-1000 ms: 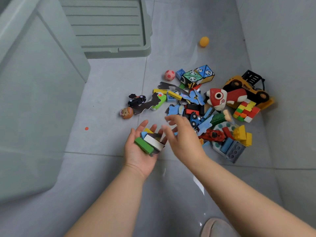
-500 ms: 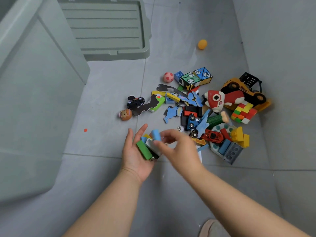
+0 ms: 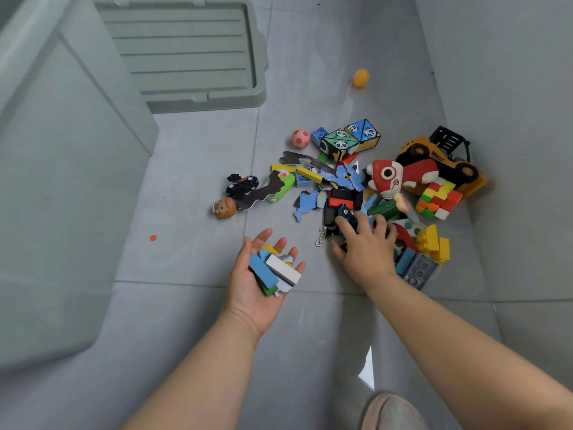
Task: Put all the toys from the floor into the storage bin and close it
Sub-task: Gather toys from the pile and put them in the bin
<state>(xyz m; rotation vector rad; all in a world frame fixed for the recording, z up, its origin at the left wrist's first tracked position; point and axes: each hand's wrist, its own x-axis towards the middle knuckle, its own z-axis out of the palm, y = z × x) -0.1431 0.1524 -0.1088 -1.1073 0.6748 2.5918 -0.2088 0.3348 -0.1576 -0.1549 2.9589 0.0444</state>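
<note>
**Blocks in one palm, other hand in the pile**

The left hand (image 3: 257,283) lies palm up above the floor (image 3: 192,252), fingers (image 3: 263,237) loosely spread, carrying blue, white, green and yellow blocks (image 3: 273,270). The right hand (image 3: 366,246) is palm down on the toy pile (image 3: 387,178), its fingers spread over a dark car; whether they grip anything I cannot tell. The bin (image 3: 62,181) stands at left, its lid (image 3: 186,51) flat on the floor beyond. An orange ball (image 3: 360,77) lies well apart from the pile.
</note>
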